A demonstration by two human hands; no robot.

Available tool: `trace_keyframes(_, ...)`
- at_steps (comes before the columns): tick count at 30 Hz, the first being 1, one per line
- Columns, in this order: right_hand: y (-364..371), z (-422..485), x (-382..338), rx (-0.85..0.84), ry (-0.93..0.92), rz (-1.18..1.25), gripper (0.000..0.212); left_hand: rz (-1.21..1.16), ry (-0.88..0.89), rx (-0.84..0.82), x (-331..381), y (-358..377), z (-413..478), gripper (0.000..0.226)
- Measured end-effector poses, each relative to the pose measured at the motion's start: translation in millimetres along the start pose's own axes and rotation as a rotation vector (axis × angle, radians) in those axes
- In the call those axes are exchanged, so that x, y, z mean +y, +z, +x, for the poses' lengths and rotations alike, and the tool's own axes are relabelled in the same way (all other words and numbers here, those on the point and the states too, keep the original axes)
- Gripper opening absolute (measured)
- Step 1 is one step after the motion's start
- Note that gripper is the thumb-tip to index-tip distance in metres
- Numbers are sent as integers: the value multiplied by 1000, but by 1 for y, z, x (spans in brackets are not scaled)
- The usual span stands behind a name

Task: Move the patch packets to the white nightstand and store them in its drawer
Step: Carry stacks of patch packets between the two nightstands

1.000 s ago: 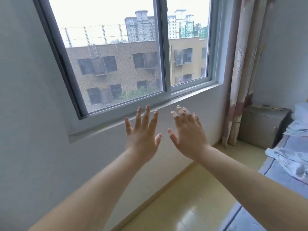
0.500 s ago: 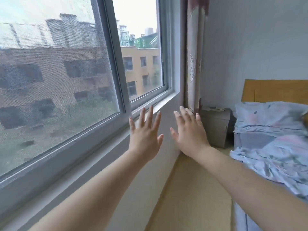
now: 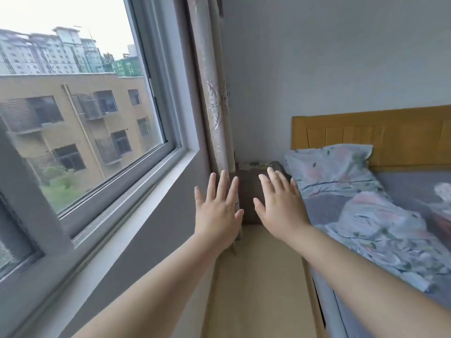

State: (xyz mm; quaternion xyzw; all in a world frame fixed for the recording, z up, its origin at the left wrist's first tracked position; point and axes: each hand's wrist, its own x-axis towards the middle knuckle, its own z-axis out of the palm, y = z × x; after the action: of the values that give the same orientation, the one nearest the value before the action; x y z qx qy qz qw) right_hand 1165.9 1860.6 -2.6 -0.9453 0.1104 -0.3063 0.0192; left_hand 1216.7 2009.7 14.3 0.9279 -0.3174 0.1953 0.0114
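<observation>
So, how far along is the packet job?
Nothing looks done yet. The left hand and right hand are open, holding nothing. The nightstand stands ahead in the corner beside the bed, mostly hidden behind the hands; no packets are identifiable. Fetching, carrying and storing them remain.

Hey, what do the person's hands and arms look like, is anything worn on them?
Nothing is worn. The left hand and right hand show no gloves, rings or bracelets, and no watch at either wrist. No sleeves appear up to the picture's edge. The nails look short and unpainted.
</observation>
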Motion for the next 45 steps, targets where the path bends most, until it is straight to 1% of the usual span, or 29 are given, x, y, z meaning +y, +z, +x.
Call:
trace_keyframes(3, 45, 71, 51, -28, 35, -17, 56, -12, 23, 25, 8, 40, 97, 71)
trace_keyframes(7, 102, 157, 114, -110, 81, -39, 59, -33, 43, 0, 21, 93, 213, 72)
trace_keyframes(11, 157, 233, 157, -154, 89, -28, 58, -65, 47, -8, 22, 147, 309, 73)
trace_keyframes(17, 263, 340, 208, -249, 37, -87, 59, -25, 91, -21, 0, 234, 447, 74)
trace_keyframes(22, 358, 453, 259, -295, 59, -150, 59, -89, 71, -14, -26, 315, 598, 74)
trace_keyframes(27, 430, 579, 311, -324, 100, -189, 58, -122, 103, -64, -34, 376, 745, 72)
trace_keyframes(32, 501, 663, 361, -361, 134, -191, 58, -114, 133, -144, -33, 434, 851, 71)
trace_keyframes(37, 598, 733, 416, -402, 134, -196, 57, -162, 57, -239, -35, 511, 943, 70)
trace_keyframes(42, 713, 802, 473, -494, 115, -178, 58, -159, 0, -340, -29, 612, 1039, 69)
trace_keyframes(45, 784, 833, 507, -561, 135, -92, 57, -186, -60, -380, -25, 673, 1092, 66)
